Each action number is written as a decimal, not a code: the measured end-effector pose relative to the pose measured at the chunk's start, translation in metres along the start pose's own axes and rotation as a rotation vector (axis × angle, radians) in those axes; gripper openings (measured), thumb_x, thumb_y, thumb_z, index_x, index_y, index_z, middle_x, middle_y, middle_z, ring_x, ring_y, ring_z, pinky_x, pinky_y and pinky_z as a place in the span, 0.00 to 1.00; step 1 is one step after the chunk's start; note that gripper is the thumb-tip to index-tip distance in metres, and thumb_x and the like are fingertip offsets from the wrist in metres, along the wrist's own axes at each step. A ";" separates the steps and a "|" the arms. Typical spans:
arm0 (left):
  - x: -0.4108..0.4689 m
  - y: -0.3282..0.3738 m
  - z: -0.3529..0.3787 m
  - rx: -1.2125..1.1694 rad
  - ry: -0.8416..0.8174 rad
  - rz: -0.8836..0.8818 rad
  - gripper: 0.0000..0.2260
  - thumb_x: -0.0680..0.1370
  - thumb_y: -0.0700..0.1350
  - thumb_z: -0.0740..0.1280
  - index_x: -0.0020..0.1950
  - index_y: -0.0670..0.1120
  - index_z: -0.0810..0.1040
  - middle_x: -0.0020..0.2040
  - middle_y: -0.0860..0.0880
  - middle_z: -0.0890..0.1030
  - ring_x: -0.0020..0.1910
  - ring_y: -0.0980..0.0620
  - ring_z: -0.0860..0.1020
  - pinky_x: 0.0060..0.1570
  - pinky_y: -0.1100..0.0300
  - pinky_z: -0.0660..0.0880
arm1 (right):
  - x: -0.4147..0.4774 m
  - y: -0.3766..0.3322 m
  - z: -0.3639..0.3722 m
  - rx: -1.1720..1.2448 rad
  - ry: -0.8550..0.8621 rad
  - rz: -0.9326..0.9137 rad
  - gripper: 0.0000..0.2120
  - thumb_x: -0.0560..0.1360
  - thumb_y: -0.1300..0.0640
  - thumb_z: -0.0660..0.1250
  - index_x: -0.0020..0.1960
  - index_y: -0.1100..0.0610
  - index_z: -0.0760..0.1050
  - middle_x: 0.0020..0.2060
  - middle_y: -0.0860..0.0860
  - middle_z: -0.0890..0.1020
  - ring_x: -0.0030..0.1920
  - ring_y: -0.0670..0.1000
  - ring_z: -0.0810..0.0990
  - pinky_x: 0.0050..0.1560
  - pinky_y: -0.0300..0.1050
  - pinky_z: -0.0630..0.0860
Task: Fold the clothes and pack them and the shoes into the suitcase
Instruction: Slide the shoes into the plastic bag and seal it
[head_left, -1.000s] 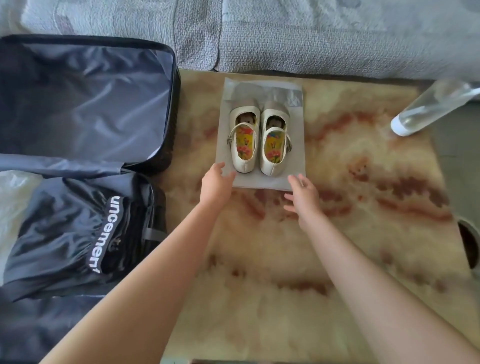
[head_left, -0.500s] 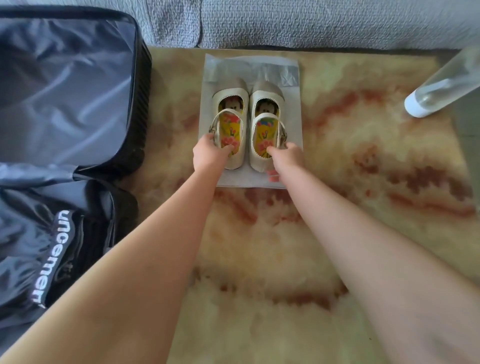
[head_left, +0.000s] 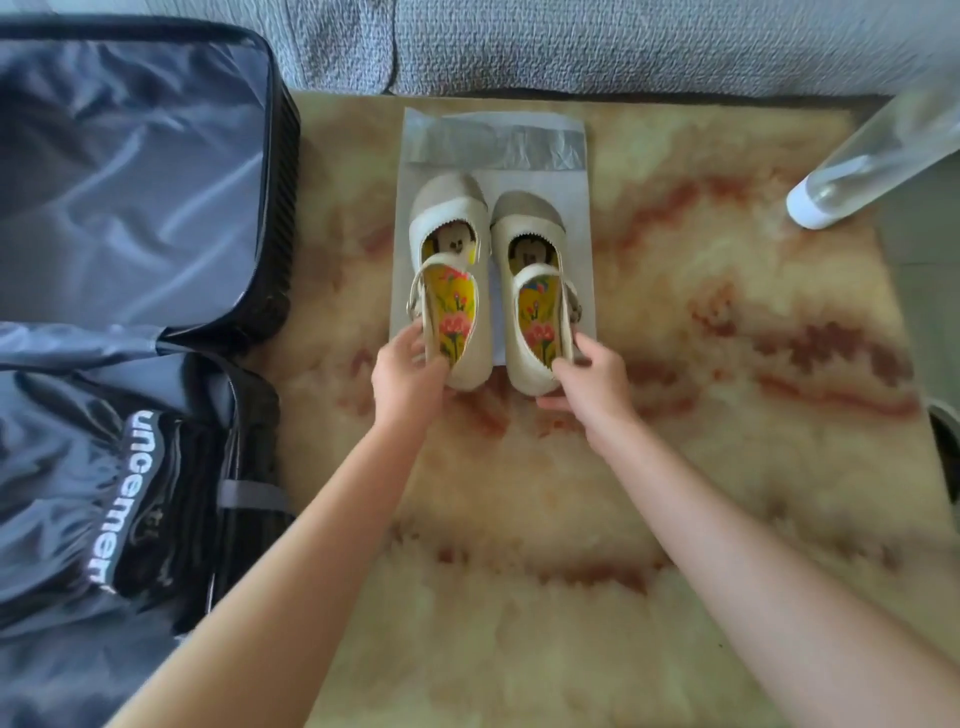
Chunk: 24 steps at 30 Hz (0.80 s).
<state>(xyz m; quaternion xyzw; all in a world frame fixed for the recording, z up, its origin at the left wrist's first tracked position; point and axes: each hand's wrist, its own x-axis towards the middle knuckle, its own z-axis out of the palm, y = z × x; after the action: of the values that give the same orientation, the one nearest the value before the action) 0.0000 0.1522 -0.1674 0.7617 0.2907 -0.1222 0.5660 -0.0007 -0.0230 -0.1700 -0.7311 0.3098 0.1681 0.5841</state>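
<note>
- Open suitcase (head_left: 283, 218) at nine to ten o'clock in the view: the far half shows bare grey lining inside a black ribbed wall.
- Dark folded garment (head_left: 62, 467) with white lettering at eight o'clock, lying in the near half of the suitcase.
- Left hand (head_left: 408, 376) just left of centre, fingers curled round the heel of the left shoe (head_left: 452, 270), thumb on its outer side.
- Grey bag (head_left: 498, 145) flat on the rug at twelve o'clock, a folded flap across its far end. Both shoes are over it, toes pointing to twelve, heels past its near edge. Whether the soles touch it cannot be told.
- Right shoe (head_left: 540, 301) just beside the left one, not touching it; both are cream with strap and flowered yellow insole.
- Right hand (head_left: 592, 379) grips that shoe's heel from four o'clock. The two hands are apart, one shoe each.
- Fluffy cream and rust rug (head_left: 675, 467) under everything from centre to three o'clock.
- Clear bottle (head_left: 872, 156) with white cap at two o'clock, lying tilted.
- Grey sofa (head_left: 571, 41) along the top edge.
</note>
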 end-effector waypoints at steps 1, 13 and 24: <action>-0.018 -0.009 -0.006 0.017 0.007 0.010 0.17 0.74 0.39 0.66 0.60 0.54 0.79 0.50 0.53 0.84 0.48 0.56 0.82 0.44 0.57 0.80 | -0.015 0.012 -0.007 -0.011 0.010 -0.014 0.23 0.75 0.68 0.60 0.69 0.54 0.72 0.53 0.52 0.80 0.40 0.49 0.82 0.40 0.49 0.83; -0.171 -0.128 -0.032 0.143 0.048 -0.187 0.23 0.74 0.36 0.69 0.67 0.52 0.75 0.53 0.56 0.80 0.52 0.59 0.77 0.53 0.49 0.79 | -0.175 0.161 -0.029 0.041 0.010 0.181 0.30 0.74 0.73 0.62 0.62 0.41 0.71 0.52 0.52 0.80 0.44 0.54 0.83 0.37 0.43 0.81; -0.182 -0.157 -0.028 0.190 -0.027 -0.163 0.22 0.76 0.35 0.67 0.68 0.50 0.72 0.55 0.55 0.78 0.54 0.59 0.75 0.50 0.67 0.72 | -0.172 0.184 -0.025 0.093 -0.001 0.187 0.28 0.75 0.72 0.64 0.64 0.44 0.70 0.56 0.55 0.80 0.50 0.52 0.83 0.42 0.45 0.82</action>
<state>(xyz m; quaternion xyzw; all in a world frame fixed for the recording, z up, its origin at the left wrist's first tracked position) -0.2409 0.1530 -0.1884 0.7841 0.3310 -0.2053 0.4833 -0.2526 -0.0255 -0.1971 -0.6709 0.3842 0.2077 0.5993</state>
